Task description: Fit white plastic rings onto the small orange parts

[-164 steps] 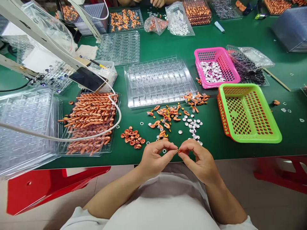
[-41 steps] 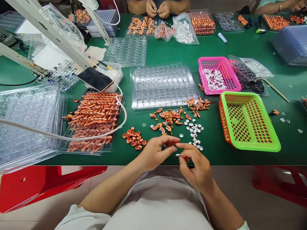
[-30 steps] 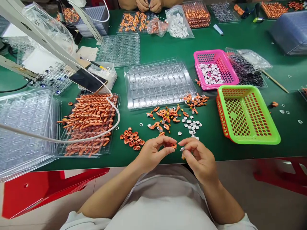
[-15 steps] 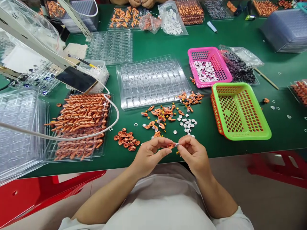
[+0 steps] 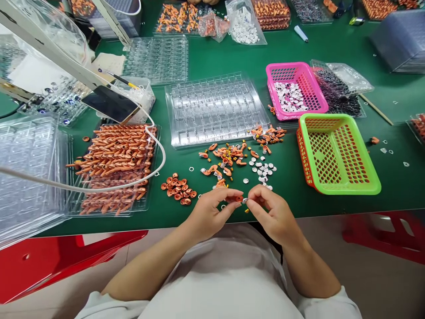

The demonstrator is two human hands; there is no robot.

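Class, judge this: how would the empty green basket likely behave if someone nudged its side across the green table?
The green basket is probably light: its walls are open mesh and nothing lies inside. It would likely slide rather than tip, being wide, low and flat-bottomed. Its thin plastic may flex slightly.

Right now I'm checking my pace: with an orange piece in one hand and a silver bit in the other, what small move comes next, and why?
Probably press the silver bit in the right hand into the orange piece pinched by the left hand: they already meet tip to tip.
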